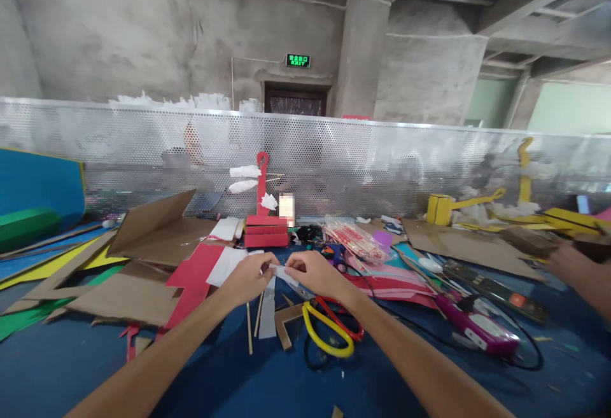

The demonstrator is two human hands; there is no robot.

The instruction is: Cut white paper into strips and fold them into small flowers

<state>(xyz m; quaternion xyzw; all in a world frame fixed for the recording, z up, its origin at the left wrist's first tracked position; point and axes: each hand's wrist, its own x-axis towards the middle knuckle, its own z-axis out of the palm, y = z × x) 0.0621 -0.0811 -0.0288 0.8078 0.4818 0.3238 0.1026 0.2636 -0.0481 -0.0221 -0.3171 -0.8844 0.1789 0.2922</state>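
Between my two hands is a small white strip, thin like paper or tissue (280, 271). My left hand (249, 278) pinches one end with the thumb and fingertips. At the other end, my right hand (315, 271) has its fingers closed on the same strip. Below them lie a longer white strip (268, 313), thin wooden sticks (249, 329) and an L-shaped cardboard piece (282, 327). Scissors with yellow handles (329, 348) rest under my right wrist, beside red handles (358, 329). Red sheet pieces (193, 278) lie left of my left hand.
Ahead stands a red box-like base (266, 233) with a red upright (262, 182) bearing white pieces. Bagged sticks (356, 240), a purple-and-white device (482, 329) and cardboard (468, 240) lie to the right. Another person's hand (580, 278) is at far right. A perforated metal screen (334, 157) spans the back.
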